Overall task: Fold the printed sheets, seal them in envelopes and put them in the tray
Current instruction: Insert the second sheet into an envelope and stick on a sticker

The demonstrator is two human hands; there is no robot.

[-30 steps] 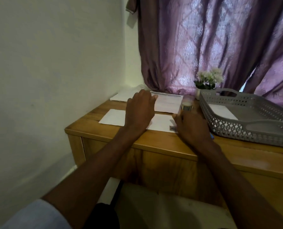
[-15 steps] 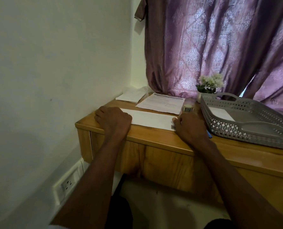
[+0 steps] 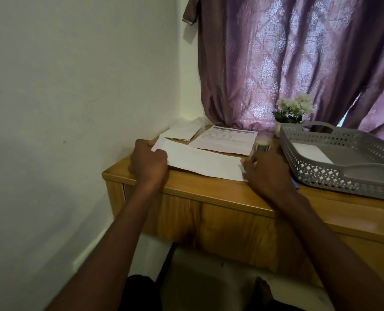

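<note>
No legible text anywhere. White printed paper sheet [image 3: 225,139] at frame centre, on wooden desk: grey header band plus body lines, all too blurred to read. Small dark printed patch at lower right corner of folded white sheet [image 3: 203,161], unreadable. No brands, numbers, signs.

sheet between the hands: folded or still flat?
Folded: the sheet is a narrow strip, left hand gripping one end, right hand at the other.

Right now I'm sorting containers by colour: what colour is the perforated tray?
Grey, with a lattice-cut wall; the tray shows best in the head view.
</note>
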